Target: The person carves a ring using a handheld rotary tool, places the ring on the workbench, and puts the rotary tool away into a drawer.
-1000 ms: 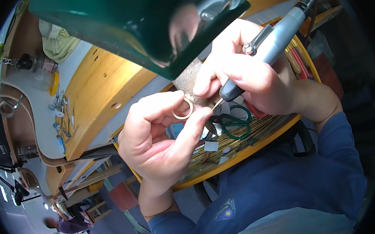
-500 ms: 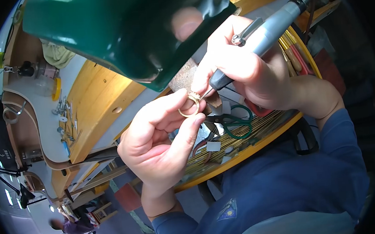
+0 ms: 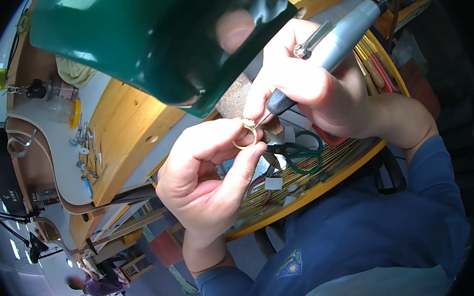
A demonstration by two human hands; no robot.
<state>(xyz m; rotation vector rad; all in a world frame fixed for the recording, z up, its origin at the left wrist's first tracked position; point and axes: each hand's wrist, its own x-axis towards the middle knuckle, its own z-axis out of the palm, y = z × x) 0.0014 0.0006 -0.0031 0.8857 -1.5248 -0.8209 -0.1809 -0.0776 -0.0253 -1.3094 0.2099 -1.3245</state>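
Between the thumb and fingers of my left hand (image 3: 208, 172) is a gold-coloured ring (image 3: 246, 143), its ornate head facing up. My right hand (image 3: 321, 90) grips a grey rotary handpiece (image 3: 344, 36) with a lever on its side, held like a pen. The thin tool in its tip (image 3: 263, 119) reaches the ring's head; whether it touches I cannot tell. Fingertips of both hands come close together at the ring. Behind them stands a worn wooden bench pin (image 3: 234, 96), partly hidden by my fingers and the green lamp shade.
A green lamp shade (image 3: 147, 50) hangs low above the hands. Green-handled scissors (image 3: 306, 153) lie in the tray (image 3: 327, 179) below. Small burs and bits (image 3: 90, 153) lie on the bench at left, near a yellow-lidded jar (image 3: 74, 112). Another person (image 3: 101, 284) is in the background.
My left hand has shifted slightly right, and the ring has turned a little in its fingers. My right hand with the handpiece stays almost where it was.
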